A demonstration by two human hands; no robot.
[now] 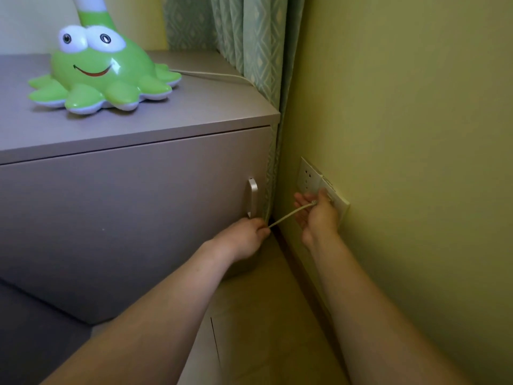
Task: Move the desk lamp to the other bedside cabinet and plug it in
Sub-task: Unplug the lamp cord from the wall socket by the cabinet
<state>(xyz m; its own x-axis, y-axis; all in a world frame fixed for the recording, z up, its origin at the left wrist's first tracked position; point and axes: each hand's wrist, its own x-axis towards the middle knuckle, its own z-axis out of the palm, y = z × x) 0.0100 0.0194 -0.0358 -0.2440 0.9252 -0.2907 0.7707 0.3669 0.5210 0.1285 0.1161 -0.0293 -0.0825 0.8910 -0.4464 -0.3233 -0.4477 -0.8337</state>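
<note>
A green octopus-shaped desk lamp stands on top of the grey bedside cabinet. Its white cord runs off the back right of the cabinet top behind the curtain. Lower down, a stretch of the cord is pulled taut between my hands. My left hand pinches the cord near the cabinet's bottom right corner. At the white wall socket, my right hand holds the plug end against the socket plate. The plug itself is mostly hidden by my fingers.
A patterned teal curtain hangs between the cabinet and the yellow wall. The cabinet door has a silver handle. A narrow strip of tiled floor runs along the wall's skirting.
</note>
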